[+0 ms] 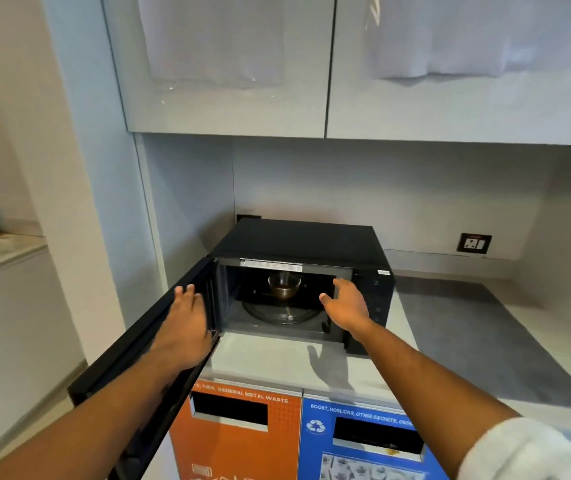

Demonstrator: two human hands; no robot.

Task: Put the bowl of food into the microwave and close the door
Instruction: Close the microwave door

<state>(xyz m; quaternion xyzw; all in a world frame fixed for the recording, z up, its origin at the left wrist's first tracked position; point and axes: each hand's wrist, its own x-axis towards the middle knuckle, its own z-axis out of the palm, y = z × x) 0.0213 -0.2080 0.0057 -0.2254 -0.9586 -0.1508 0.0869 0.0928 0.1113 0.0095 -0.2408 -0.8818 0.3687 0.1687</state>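
Observation:
A black microwave [304, 239] stands on a grey counter with its door [128, 362] swung wide to the left. Inside, a small dark bowl [284, 286] sits on the glass turntable [278, 315]. My left hand [187, 315] lies flat against the inner face of the door near its hinge side, fingers apart, gripping nothing. My right hand [346, 304] hovers at the right side of the cavity opening, fingers spread and empty, a little in front of and to the right of the bowl.
White wall cupboards [329, 64] hang above the microwave. The counter [478, 341] runs on to the right, with a wall socket [473, 243] behind. An orange waste bin [239, 441] and a blue recycling bin [370, 445] stand below the counter's front edge.

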